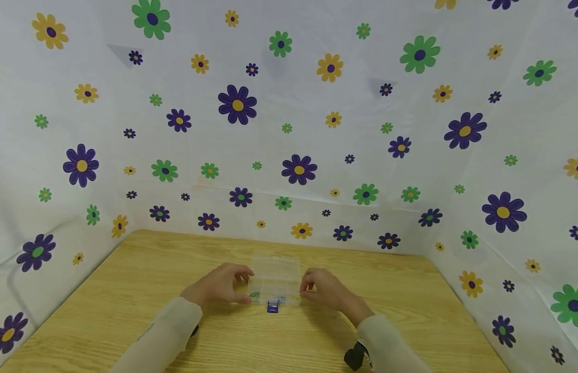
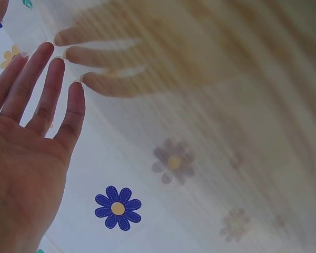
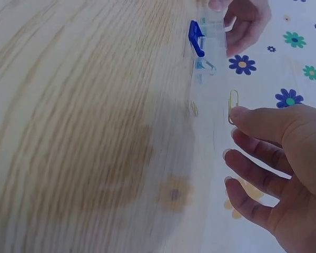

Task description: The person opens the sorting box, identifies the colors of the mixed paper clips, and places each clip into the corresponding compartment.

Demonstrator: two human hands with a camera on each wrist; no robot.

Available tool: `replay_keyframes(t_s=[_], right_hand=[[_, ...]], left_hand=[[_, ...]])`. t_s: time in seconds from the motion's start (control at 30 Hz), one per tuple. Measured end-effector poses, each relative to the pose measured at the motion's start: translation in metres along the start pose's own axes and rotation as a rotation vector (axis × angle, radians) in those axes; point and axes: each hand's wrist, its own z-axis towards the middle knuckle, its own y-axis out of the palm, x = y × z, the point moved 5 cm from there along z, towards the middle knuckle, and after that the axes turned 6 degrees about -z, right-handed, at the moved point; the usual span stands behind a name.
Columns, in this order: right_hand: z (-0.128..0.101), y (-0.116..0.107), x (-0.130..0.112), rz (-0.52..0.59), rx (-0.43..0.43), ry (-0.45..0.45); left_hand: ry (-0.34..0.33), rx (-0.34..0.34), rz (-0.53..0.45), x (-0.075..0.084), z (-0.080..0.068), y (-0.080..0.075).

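A clear plastic compartment box [image 1: 273, 287] sits on the table with its lid [image 1: 275, 268] raised at the back. Its blue latch [image 1: 272, 306] hangs at the front. Small green pieces lie in its left part and bluish ones nearer the middle. My left hand [image 1: 222, 284] holds the box's left side, thumb towards the front and fingers towards the back. Between thumb and index finger, my right hand [image 3: 284, 153] pinches a yellow paper clip [image 3: 234, 100] at the box's right end; its other fingers are spread. A few yellowish pieces [image 3: 194, 108] show inside that end.
The wood-grain table [image 1: 270, 347] runs back to a white flower-printed cloth [image 1: 289, 140], which also hangs on both sides. A dark strapped device [image 1: 355, 356] is on my right wrist.
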Motion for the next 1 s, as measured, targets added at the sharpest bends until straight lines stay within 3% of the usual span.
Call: replay_keyframes(t_s=[0.73,1.0], right_hand=[[0.0067,0.0085,-0.0063,-0.042,-0.01,0.017],[0.0057,0.0063,-0.0065,-0.006,-0.016,0.023]], left_hand=[[0.004,-0.006,-0.007,0.0039,-0.0018,-0.0008],[-0.012,-0.009,-0.011,0.0052,-0.0017,-0.0012]])
